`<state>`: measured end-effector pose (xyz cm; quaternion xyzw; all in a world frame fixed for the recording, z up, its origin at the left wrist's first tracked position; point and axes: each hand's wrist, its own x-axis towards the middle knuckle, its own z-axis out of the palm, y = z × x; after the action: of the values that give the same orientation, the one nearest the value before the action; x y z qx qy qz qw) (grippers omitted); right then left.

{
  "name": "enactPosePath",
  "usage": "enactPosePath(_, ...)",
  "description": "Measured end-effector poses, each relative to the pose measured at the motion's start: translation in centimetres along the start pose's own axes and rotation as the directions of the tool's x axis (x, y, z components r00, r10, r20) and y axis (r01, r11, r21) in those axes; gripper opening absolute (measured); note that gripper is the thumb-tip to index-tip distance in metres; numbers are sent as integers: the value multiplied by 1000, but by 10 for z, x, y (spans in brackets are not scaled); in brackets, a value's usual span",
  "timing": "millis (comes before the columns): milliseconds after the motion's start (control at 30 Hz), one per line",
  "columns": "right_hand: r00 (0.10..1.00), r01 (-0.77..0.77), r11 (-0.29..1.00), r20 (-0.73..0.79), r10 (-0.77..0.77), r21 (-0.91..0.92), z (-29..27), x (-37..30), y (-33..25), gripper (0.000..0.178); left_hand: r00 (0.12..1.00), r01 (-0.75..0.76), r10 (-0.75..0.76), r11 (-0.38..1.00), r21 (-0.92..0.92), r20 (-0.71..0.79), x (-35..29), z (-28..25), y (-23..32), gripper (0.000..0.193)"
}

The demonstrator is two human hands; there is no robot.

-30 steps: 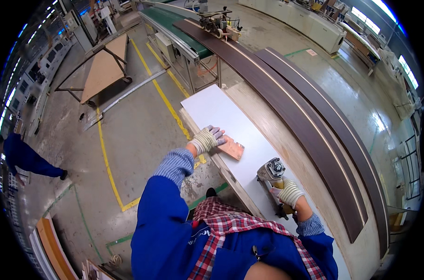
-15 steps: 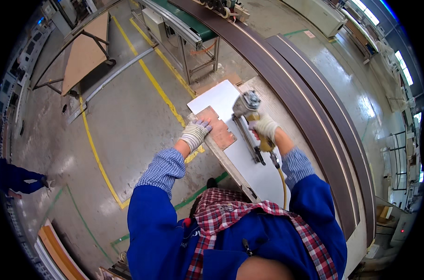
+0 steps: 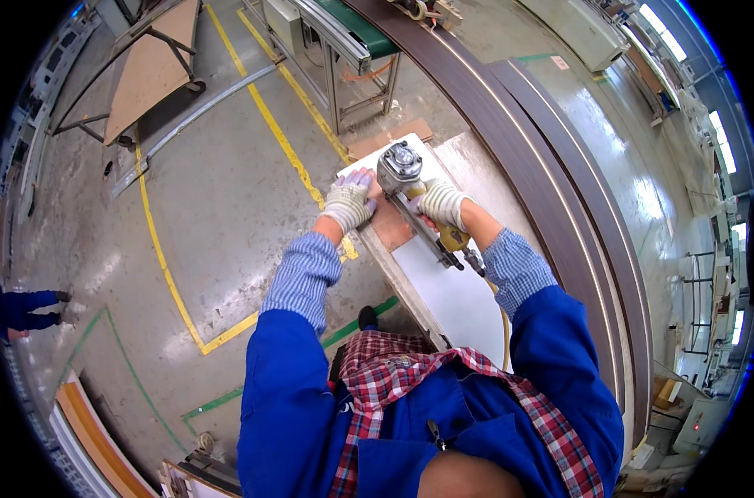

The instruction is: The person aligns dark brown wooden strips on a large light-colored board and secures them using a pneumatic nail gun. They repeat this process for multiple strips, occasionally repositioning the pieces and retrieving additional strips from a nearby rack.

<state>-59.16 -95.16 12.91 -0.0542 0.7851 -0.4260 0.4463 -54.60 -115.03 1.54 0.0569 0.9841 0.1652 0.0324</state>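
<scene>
Left hand [image 3: 348, 202]: gloved fingers lay extended, pressed on the near-left part of the brown piece; not seen curled round it. Anything beneath the thumb could not be told.
Right hand [image 3: 441, 204]: gloved fingers were closed round the grip of the nail gun; hold looked firm. Trigger finger was not clear.
Nail gun [image 3: 402, 164]: ran from ahead of the right fingers back past them; its metal head stood just right of the left fingers, above the brown piece. Contact at the nose was hidden.
Brown piece [image 3: 391, 226]: lay under and just right of the left fingers, on top of the white panel.
White panel [image 3: 445, 284]: showed beyond the left fingers and, more widely, on the wearer's side of both hands, on the bench [image 3: 483, 170].
Air hose [image 3: 505, 319]: trailed from behind the right fingers toward the wearer.
Dark boards [image 3: 522, 137]: lay well to the right of the right fingers.
Progress on piece: set down, steadied, gun over it. No driven fastener could be made out; what remained could not be judged.
</scene>
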Motion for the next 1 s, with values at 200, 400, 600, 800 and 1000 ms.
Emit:
enactPosePath(200, 1000, -18, 999, -26, 17, -39, 2, -21, 15, 9, 957, -152, 121, 984, 96, 265, 7, 0, 13, 59)
enactPosePath(400, 998, -69, 997, -10, 68, -24, 1, -73, 61, 10, 936, -303, 276, 948, 98, 220, -30, 17, 60, 55)
enactPosePath(600, 994, -100, 993, -43, 98, -58, 4, -123, 106, 14, 912, -357, 320, 928, 109, 256, -66, 30, 112, 55)
enactPosePath(800, 992, -111, 994, -56, 110, -11, 7, -177, 155, 11, 893, -391, 352, 915, 95, 280, -101, 47, 168, 53)
enactPosePath(1000, 993, -101, 994, -64, 103, 33, 11, -234, 206, 10, 871, -430, 391, 899, 77, 297, -141, 64, 226, 54)
